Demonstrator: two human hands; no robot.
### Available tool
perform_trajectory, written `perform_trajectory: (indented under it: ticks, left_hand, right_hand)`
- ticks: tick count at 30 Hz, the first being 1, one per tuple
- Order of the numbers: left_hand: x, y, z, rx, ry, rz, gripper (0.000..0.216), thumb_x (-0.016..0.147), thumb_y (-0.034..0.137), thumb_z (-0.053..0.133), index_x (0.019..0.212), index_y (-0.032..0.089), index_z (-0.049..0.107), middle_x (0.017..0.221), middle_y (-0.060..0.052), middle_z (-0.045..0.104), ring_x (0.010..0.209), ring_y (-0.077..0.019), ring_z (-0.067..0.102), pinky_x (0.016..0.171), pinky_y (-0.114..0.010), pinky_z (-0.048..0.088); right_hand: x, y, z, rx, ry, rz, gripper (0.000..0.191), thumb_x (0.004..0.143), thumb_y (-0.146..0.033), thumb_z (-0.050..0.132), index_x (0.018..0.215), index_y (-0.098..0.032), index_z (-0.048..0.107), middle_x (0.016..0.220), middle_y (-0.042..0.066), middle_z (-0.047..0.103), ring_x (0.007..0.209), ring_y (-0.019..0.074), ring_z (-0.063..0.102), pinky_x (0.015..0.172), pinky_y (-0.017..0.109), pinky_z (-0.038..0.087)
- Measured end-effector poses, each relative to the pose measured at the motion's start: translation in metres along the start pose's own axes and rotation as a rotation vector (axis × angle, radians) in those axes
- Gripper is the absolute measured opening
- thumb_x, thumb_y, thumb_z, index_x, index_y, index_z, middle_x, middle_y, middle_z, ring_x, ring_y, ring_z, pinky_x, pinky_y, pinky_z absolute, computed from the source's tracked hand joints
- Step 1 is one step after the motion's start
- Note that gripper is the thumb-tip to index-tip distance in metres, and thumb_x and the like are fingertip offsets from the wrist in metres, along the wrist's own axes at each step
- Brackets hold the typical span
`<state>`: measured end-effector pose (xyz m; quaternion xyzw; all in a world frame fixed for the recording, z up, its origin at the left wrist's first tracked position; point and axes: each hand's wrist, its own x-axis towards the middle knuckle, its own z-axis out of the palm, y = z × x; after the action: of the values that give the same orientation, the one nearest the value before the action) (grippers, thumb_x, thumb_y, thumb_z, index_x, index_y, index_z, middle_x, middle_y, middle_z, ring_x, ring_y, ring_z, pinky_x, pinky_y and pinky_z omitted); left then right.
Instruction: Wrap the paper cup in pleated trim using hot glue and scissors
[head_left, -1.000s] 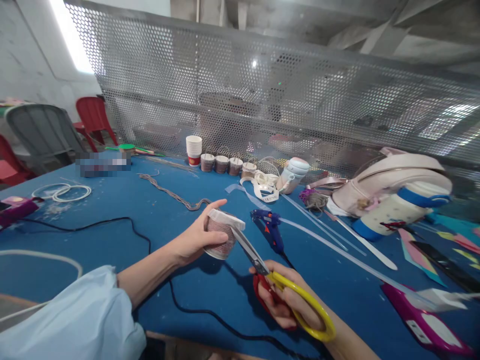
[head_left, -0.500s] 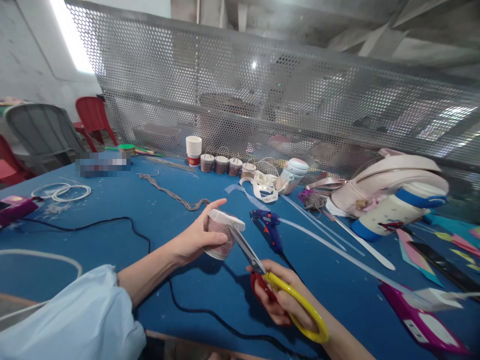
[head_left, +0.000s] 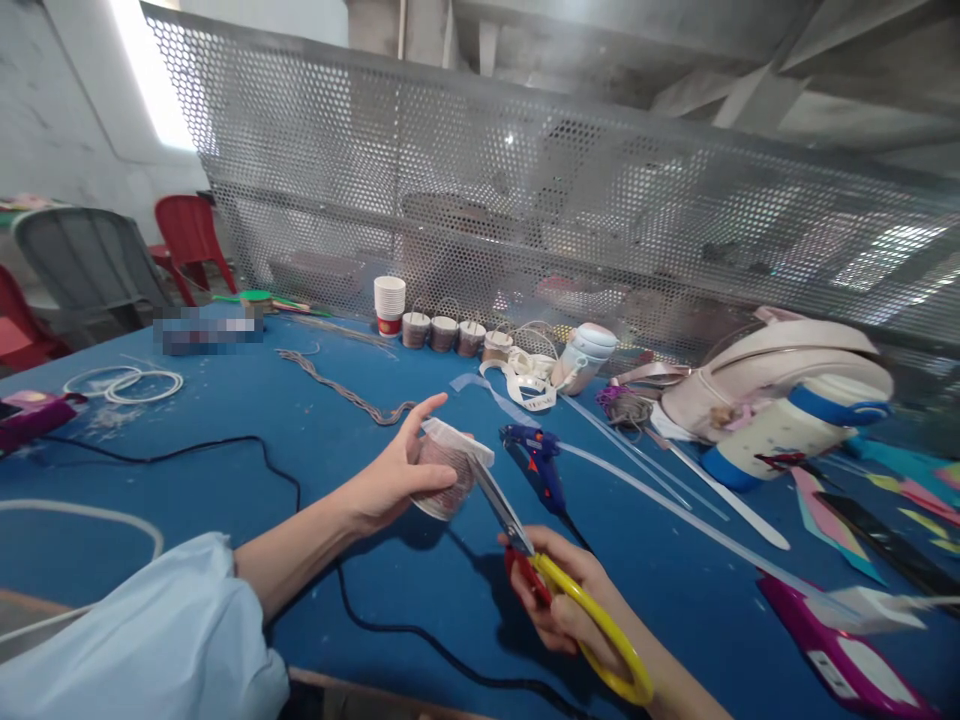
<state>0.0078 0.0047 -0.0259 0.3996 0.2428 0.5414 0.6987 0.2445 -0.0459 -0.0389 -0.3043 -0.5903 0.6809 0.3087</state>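
Note:
Tilted in my left hand is a paper cup wrapped in brownish cord, with a white band at its rim. My thumb presses on its side and the index finger points up past the rim. My right hand grips scissors with one yellow and one red handle. Their blades reach up to the white rim of the cup, and the tips are partly hidden there. Just beyond the scissors a blue glue gun lies on the blue table.
Several cord-wrapped cups and a stack of paper cups line the back by a perforated metal screen. Brown cord lies at left. A black cable crosses in front. Bottles and a pale bag stand right.
The scissors and my right hand have shifted slightly downward, and the blades look closer together. The cup stays in my left hand, nearly unmoved.

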Motion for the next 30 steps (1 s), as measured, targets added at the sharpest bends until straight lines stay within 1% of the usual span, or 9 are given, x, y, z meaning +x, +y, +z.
perform_trajectory:
  ticks: [3, 6, 9, 13, 15, 19, 26, 30]
  left_hand:
    - [-0.001, 0.001, 0.001, -0.011, 0.006, -0.017, 0.104, 0.060, 0.022, 0.084, 0.145, 0.030, 0.026, 0.112, -0.010, 0.066, 0.101, -0.0260, 0.064, 0.090, -0.039, 0.046]
    - [-0.001, 0.002, 0.001, -0.030, 0.023, -0.031, 0.099, 0.064, 0.022, 0.082, 0.145, 0.031, 0.027, 0.114, -0.011, 0.066, 0.103, -0.0261, 0.064, 0.091, -0.040, 0.045]
    - [-0.001, 0.001, 0.002, -0.025, 0.030, -0.028, 0.099, 0.062, 0.022, 0.083, 0.144, 0.030, 0.028, 0.115, -0.011, 0.065, 0.102, -0.0260, 0.064, 0.090, -0.039, 0.046]
    - [-0.002, 0.000, 0.004, 0.000, 0.022, -0.020, 0.104, 0.060, 0.022, 0.084, 0.145, 0.029, 0.025, 0.104, -0.009, 0.068, 0.096, -0.0242, 0.065, 0.086, -0.038, 0.047]
    - [-0.002, 0.000, 0.004, 0.007, 0.024, -0.021, 0.104, 0.060, 0.022, 0.085, 0.145, 0.028, 0.024, 0.100, -0.008, 0.069, 0.093, -0.0229, 0.065, 0.085, -0.037, 0.047]
    - [-0.002, -0.001, 0.003, 0.005, 0.036, -0.024, 0.105, 0.059, 0.023, 0.085, 0.145, 0.028, 0.025, 0.102, -0.008, 0.068, 0.093, -0.0231, 0.064, 0.085, -0.037, 0.046]
    - [-0.002, -0.001, 0.003, 0.015, 0.013, -0.039, 0.106, 0.059, 0.024, 0.085, 0.145, 0.027, 0.024, 0.097, -0.007, 0.067, 0.090, -0.0221, 0.064, 0.082, -0.035, 0.046]
    - [-0.003, -0.001, 0.003, 0.017, -0.009, -0.051, 0.103, 0.059, 0.024, 0.085, 0.144, 0.027, 0.027, 0.102, -0.007, 0.067, 0.093, -0.0226, 0.064, 0.083, -0.035, 0.046]
  right_hand:
    - [0.000, 0.001, 0.000, -0.038, -0.005, -0.005, 0.067, 0.069, -0.065, 0.069, 0.115, -0.019, 0.053, 0.071, -0.003, 0.047, 0.043, 0.0007, 0.026, 0.035, 0.015, 0.023]
    - [-0.001, -0.001, 0.000, -0.031, 0.012, 0.007, 0.069, 0.068, -0.066, 0.070, 0.115, -0.019, 0.053, 0.072, -0.003, 0.047, 0.042, 0.0003, 0.026, 0.035, 0.015, 0.022]
    - [-0.001, 0.000, 0.001, 0.004, 0.013, 0.010, 0.068, 0.069, -0.066, 0.069, 0.116, -0.020, 0.053, 0.073, -0.003, 0.047, 0.042, -0.0004, 0.025, 0.036, 0.015, 0.022]
    - [0.003, 0.005, -0.001, 0.017, -0.057, -0.002, 0.068, 0.071, -0.065, 0.068, 0.119, -0.021, 0.051, 0.073, -0.004, 0.046, 0.042, -0.0007, 0.025, 0.035, 0.015, 0.024]
    - [0.004, 0.007, -0.002, -0.004, -0.054, -0.001, 0.067, 0.073, -0.066, 0.066, 0.120, -0.021, 0.051, 0.074, -0.003, 0.046, 0.042, -0.0002, 0.027, 0.035, 0.015, 0.025]
    - [0.004, 0.010, -0.002, 0.016, -0.038, -0.010, 0.063, 0.074, -0.065, 0.065, 0.119, -0.022, 0.050, 0.075, -0.004, 0.045, 0.042, -0.0006, 0.025, 0.035, 0.014, 0.024]
    - [0.004, 0.010, -0.002, 0.045, -0.051, -0.040, 0.063, 0.075, -0.062, 0.067, 0.120, -0.022, 0.049, 0.075, -0.004, 0.046, 0.042, -0.0003, 0.027, 0.035, 0.014, 0.023]
    - [0.006, 0.009, -0.003, 0.033, -0.054, -0.032, 0.062, 0.074, -0.062, 0.067, 0.118, -0.022, 0.050, 0.075, -0.004, 0.046, 0.043, -0.0002, 0.027, 0.036, 0.014, 0.024]
